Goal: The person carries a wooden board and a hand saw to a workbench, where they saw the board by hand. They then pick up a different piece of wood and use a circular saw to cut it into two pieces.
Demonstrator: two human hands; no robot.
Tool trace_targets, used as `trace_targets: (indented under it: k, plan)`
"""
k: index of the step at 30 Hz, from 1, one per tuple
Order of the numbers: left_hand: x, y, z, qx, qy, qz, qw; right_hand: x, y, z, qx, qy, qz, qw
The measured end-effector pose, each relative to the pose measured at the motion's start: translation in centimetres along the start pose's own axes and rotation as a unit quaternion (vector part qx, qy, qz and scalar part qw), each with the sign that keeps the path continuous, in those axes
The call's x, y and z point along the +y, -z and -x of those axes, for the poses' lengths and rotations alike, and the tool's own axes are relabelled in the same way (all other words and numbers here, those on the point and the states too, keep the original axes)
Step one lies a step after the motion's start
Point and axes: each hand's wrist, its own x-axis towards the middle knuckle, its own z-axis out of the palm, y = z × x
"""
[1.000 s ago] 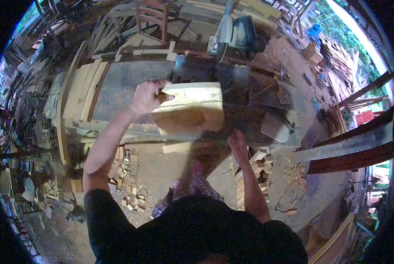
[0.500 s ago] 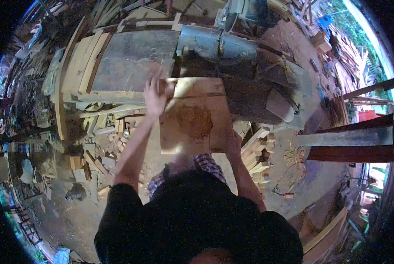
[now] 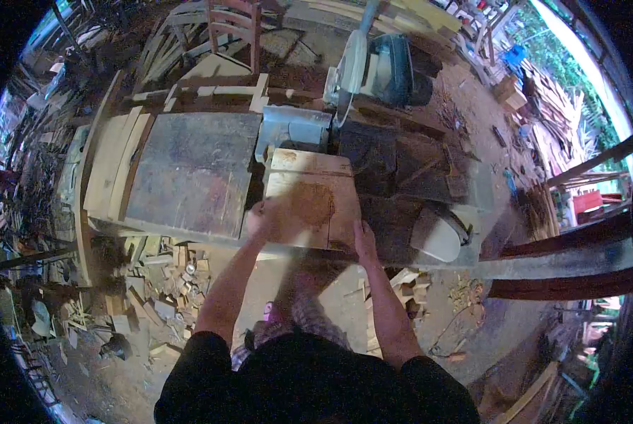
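A squarish wooden panel (image 3: 309,205) with a dark round stain and visible joint lines lies over the middle of a long machine table. My left hand (image 3: 259,225) grips its left edge near the front corner. At the lower right edge my right hand (image 3: 364,242) holds the panel, thumb on top and the other fingers mostly hidden. Just beyond the panel's far edge sits a blue-grey metal housing (image 3: 293,127). The dark flat machine table (image 3: 189,173) extends to the left of my left hand.
Long boards (image 3: 115,166) lie along the table's left end. A pale rounded plate (image 3: 435,237) rests at the right. Behind stand a large wheel (image 3: 352,71) and a wooden chair (image 3: 235,32). Wood offcuts (image 3: 182,272) litter the floor below; a beam (image 3: 564,258) juts in from the right.
The panel has moved forward, away from my body, onto the machine table. My left hand, earlier raised with fingers spread at the far left corner, now grips the left edge nearer me.
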Motion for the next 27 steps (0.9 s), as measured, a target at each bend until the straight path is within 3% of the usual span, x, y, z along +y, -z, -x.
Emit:
trace_targets:
  k: [1,3,6,10,14,18,20,22,24,26,27]
  plan:
    - [0.8,-0.5,-1.4,0.010,-0.006,-0.006,1.000,0.2,0.2,-1.6,-0.001,0.002,0.001,1.000]
    - [1.3,-2.4,-4.6,0.041,0.008,-0.056,0.998,-2.0,0.4,-3.4,0.008,0.088,0.152,0.984]
    - [0.4,-5.0,-8.6,0.114,-0.048,0.096,0.988,-4.0,0.1,-6.3,0.024,0.110,0.247,0.963]
    - [4.8,-4.3,-9.4,0.112,-0.018,0.006,0.994,-6.5,-0.5,-9.4,-0.003,0.001,0.132,0.991]
    - [3.0,-5.2,-11.2,0.112,-0.077,0.091,0.987,-3.0,-1.6,-11.6,0.052,0.073,0.158,0.983]
    - [4.5,-4.8,-10.3,0.113,-0.036,0.104,0.987,-5.0,0.4,-11.1,0.047,0.162,0.231,0.958]
    - [2.2,-5.3,-11.7,0.116,-0.062,0.094,0.987,-10.0,3.5,-10.9,0.071,0.108,0.205,0.970]
    - [1.7,-5.4,-11.8,0.111,-0.059,0.094,0.988,-16.0,6.7,-10.9,0.209,0.212,0.179,0.938]
    - [2.1,-5.4,-11.9,0.106,-0.060,0.097,0.988,-22.0,10.5,-12.7,0.234,0.213,0.205,0.926]
    - [2.8,-5.0,-11.4,0.100,-0.031,0.089,0.991,-32.7,11.6,-9.7,0.132,0.188,-0.027,0.973]
    - [2.2,-5.1,-11.4,0.098,-0.038,0.093,0.990,-33.7,12.4,-11.8,0.095,0.231,-0.064,0.966]
